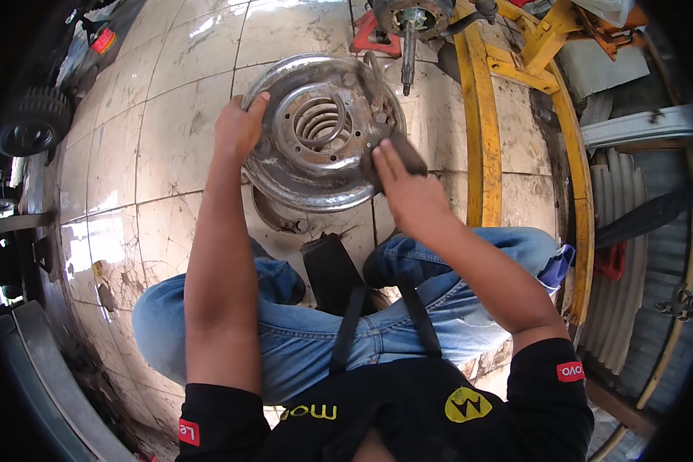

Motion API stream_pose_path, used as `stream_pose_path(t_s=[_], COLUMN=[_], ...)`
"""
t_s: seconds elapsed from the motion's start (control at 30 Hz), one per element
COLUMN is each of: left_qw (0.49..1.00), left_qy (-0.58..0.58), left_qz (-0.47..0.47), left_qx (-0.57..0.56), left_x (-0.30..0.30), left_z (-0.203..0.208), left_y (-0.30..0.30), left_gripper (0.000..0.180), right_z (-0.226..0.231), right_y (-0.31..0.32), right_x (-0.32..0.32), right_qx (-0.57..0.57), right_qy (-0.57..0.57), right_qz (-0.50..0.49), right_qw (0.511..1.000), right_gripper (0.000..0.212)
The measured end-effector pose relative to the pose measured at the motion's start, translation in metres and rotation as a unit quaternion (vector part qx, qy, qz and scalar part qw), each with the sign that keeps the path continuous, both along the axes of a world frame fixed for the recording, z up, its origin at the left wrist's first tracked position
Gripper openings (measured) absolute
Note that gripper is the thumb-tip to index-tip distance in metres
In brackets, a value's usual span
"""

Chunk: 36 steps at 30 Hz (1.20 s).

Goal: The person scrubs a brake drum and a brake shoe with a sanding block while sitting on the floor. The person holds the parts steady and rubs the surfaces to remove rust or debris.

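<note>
Left hand [241,127] is closed on the left rim of a round grey metal plate [345,175] with a large central hole, above the cream tiled floor [179,123]. Two outstretched fingers of the right hand [416,199] lie over a dark brown flat pad [410,157] at the plate's right side; whether they grip it cannot be told.
</note>
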<state>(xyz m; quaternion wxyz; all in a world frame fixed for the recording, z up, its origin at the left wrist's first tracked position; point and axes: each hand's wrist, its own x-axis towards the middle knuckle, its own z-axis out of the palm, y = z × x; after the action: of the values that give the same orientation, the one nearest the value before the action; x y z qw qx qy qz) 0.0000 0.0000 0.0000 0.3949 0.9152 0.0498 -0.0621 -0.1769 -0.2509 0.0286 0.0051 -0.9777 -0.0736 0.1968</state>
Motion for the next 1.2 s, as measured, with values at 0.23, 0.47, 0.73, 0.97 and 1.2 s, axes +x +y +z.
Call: stream_pose_path(t_s=[0.23, 0.47, 0.73, 0.97, 1.2], left_qw=[0.999, 0.999, 0.999, 1.0, 1.0], left_qy=[-0.039, -0.033, -0.02, -0.02, -0.012], left_qz=[-0.003, 0.0, -0.004, 0.002, -0.002], left_qx=[0.017, 0.029, 0.025, 0.017, 0.001], left_x=[0.009, 0.006, 0.007, 0.005, 0.008], left_z=[-0.007, 0.004, 0.005, 0.007, -0.003], left_y=[0.007, 0.0, 0.006, 0.002, 0.007], left_gripper=[0.074, 0.075, 0.08, 0.081, 0.08], right_z=[0.003, 0.004, 0.002, 0.002, -0.003], right_y=[0.021, 0.024, 0.022, 0.002, 0.006], right_x=[-0.018, -0.015, -0.006, 0.003, -0.002], right_qx=[0.029, 0.013, -0.018, 0.018, 0.023], right_qy=[-0.027, 0.007, 0.0, -0.027, -0.047], right_qz=[0.02, -0.004, -0.035, -0.028, 0.0], right_qw=[0.999, 1.0, 0.999, 0.999, 0.999], right_gripper=[0.084, 0.093, 0.089, 0.091, 0.091])
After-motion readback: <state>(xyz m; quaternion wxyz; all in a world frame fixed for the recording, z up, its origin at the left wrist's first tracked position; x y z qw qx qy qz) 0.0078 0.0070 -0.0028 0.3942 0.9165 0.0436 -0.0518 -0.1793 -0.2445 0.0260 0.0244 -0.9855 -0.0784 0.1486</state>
